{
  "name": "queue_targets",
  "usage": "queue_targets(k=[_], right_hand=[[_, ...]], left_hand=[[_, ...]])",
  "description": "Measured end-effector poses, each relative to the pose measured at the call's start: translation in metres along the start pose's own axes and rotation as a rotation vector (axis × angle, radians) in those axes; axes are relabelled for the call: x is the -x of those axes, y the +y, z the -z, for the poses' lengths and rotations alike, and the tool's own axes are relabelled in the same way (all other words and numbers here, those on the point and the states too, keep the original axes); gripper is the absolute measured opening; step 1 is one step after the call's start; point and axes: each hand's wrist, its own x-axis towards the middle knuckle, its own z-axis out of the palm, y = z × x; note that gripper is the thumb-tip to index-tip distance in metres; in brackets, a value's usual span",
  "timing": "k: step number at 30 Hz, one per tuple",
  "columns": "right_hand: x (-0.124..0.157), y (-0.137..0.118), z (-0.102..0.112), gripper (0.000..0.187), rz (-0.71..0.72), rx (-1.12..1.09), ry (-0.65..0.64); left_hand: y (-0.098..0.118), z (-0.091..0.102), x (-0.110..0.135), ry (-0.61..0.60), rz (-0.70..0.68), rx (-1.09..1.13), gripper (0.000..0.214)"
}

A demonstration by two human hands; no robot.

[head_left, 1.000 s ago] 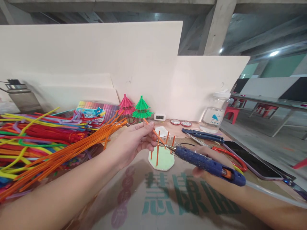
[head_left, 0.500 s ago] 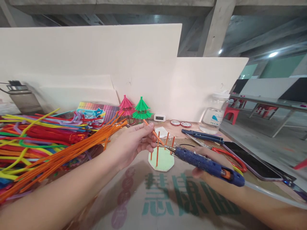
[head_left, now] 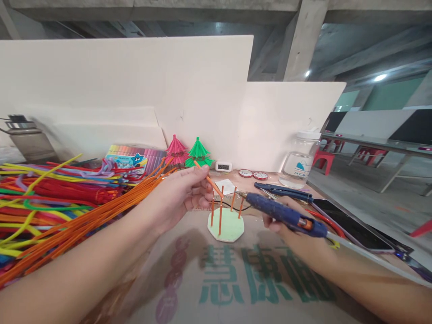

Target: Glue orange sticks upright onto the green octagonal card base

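Note:
My left hand [head_left: 184, 194] pinches a short orange pipe-cleaner piece [head_left: 209, 181], slanted down toward a pale green octagonal base [head_left: 229, 227]. Several orange posts [head_left: 221, 216] stand upright on that base. My right hand [head_left: 286, 222] grips a blue glue gun [head_left: 285, 215]. Its metal tip points left and sits just right of the posts, near the lower end of the held piece.
A heap of coloured pipe cleaners [head_left: 60, 202] fills the left. Pink and green small trees [head_left: 189, 153], a marker box [head_left: 135, 158], a small clock [head_left: 223, 166], a jar [head_left: 299, 159], blue pliers [head_left: 283, 191], red scissors [head_left: 329, 222] and a phone [head_left: 351, 225] lie around the cardboard mat [head_left: 236, 283].
The glue gun has lifted and swung back-left, its tip now higher beside the posts. My left hand with the orange piece has shifted slightly left and up.

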Motion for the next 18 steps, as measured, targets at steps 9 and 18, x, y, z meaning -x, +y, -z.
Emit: queue_targets(k=[9,18], right_hand=[[-0.043,0.04,0.001,0.053,-0.35,-0.102,-0.075],[-0.115,0.095,-0.039,0.031,-0.469,0.166,-0.245]], left_hand=[[0.032,0.009,0.003,0.156,-0.16,-0.044,0.031],[0.032,0.012,0.002,0.146,-0.182,-0.063,0.031]])
